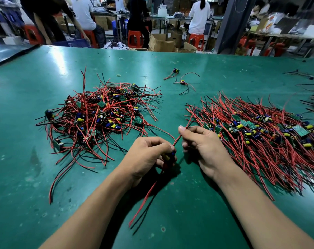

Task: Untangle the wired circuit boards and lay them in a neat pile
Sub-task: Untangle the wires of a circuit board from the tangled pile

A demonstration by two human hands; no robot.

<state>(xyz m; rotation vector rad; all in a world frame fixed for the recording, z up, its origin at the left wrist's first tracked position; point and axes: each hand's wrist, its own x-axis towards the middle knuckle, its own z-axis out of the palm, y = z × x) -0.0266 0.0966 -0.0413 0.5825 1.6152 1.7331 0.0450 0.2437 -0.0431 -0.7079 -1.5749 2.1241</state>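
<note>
On the worktop [170, 221] the tangled heap [97, 117] lies to the left, the combed pile [260, 133] to the right, two loose boards [179, 78] behind them, and both hands in front, between the two.

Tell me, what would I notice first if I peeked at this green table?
First, the messy heap of wired circuit boards on the left of the green table, all red and black wires. On the right lies a combed-out neat pile. In the middle, nearest the camera, the left hand grips one small circuit board while the right hand pinches its red wire.
</note>
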